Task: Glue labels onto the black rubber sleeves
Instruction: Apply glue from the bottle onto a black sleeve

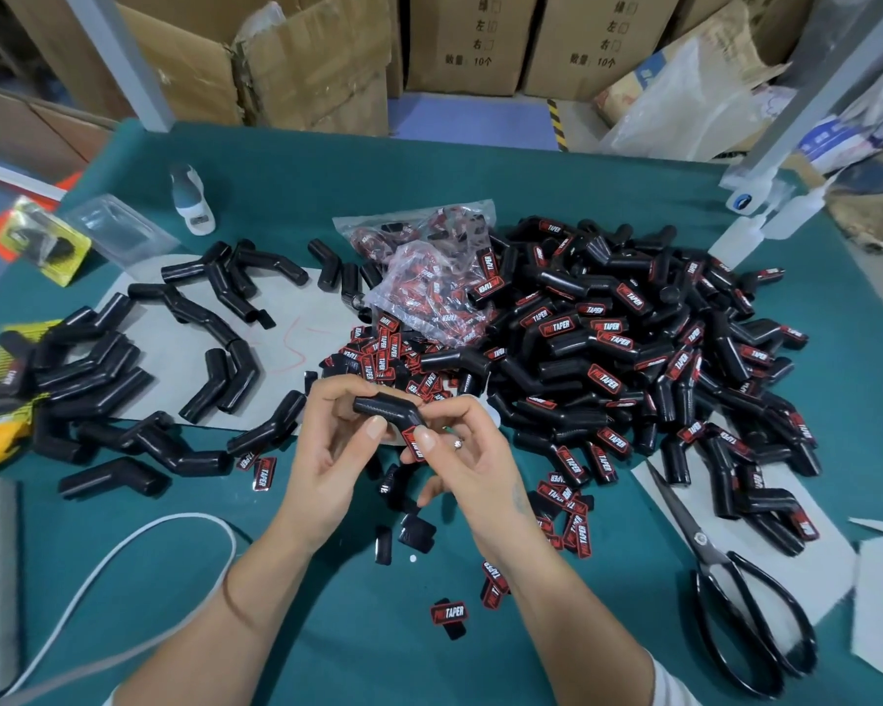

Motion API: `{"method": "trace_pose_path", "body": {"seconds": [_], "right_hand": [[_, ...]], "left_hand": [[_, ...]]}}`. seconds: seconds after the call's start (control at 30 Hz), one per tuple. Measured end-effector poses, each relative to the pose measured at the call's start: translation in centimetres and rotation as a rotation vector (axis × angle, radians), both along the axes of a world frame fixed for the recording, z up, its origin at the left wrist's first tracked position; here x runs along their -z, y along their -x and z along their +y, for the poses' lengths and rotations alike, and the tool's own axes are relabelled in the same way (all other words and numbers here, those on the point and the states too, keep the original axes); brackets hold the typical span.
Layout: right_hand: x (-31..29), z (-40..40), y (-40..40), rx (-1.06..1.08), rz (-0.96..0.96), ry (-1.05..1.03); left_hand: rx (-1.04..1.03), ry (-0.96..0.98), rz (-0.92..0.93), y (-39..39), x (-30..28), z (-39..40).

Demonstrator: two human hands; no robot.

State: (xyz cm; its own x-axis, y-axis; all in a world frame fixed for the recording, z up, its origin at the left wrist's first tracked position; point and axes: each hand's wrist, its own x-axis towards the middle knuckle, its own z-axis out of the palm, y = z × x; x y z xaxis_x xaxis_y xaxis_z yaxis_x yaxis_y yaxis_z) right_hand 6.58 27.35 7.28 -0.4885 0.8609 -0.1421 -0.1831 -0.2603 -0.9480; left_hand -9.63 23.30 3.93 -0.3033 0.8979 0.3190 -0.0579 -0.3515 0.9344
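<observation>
The left hand curls its fingers and thumb round one bent black rubber sleeve, and the right hand pinches the lower end of the same sleeve, with its thumb pressing a red and black label onto it. The sleeve sits in the middle of the green table, just above it, held by both hands. At 3 o'clock from the hands is a big pile of labelled sleeves, too many to count. At 9 o'clock lie plain sleeves, also too many to count. Loose labels are heaped at 12 o'clock, more than I can count, beside two clear bags of labels. One pair of black scissors lies at 4 o'clock. One small glue bottle stands at 11 o'clock.
</observation>
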Motion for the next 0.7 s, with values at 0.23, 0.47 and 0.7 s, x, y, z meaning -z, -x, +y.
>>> {"method": "trace_pose_path", "body": {"seconds": [0.23, 0.47, 0.7], "right_hand": [[0.1, -0.05, -0.05, 0.019, 0.007, -0.01], [0.24, 0.05, 0.02, 0.023, 0.003, -0.012], [0.28, -0.02, -0.01, 0.028, 0.005, -0.009]], "left_hand": [[0.002, 0.011, 0.014, -0.18, 0.0, 0.09], [-0.022, 0.024, 0.015, 0.15, 0.52, 0.22], [-0.018, 0.022, 0.021, 0.06, 0.25, 0.24]]}}
